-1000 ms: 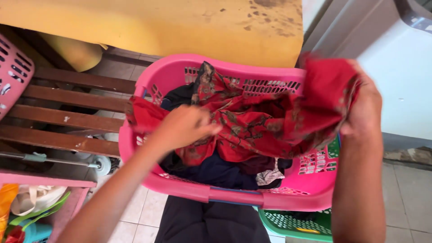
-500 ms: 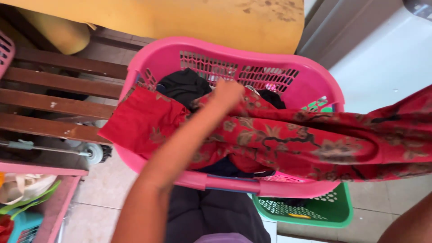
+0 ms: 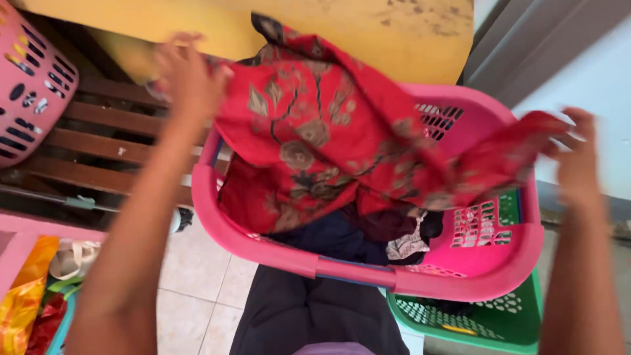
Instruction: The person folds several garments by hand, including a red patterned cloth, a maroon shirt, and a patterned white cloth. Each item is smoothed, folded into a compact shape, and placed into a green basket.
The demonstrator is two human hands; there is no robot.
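A red patterned cloth [image 3: 328, 138] is stretched wide above a pink laundry basket [image 3: 355, 266]. My left hand [image 3: 187, 79] grips one end of it at the upper left, over the wooden bench. My right hand [image 3: 578, 161] holds the other end at the right, past the basket's rim. The cloth's middle hangs down into the basket, over dark clothes [image 3: 335, 236] and a small pale garment [image 3: 407, 243].
A green basket [image 3: 480, 319] sits under the pink one. A wooden slatted bench [image 3: 98, 144] and another pink basket [image 3: 29, 85] are at the left, a yellow board [image 3: 368, 26] behind, bright bags [image 3: 33, 296] at lower left, tiled floor below.
My left hand has swung up and to the left with its end of the cloth. My right hand has come back into view, and the cloth now spreads wide above the basket.
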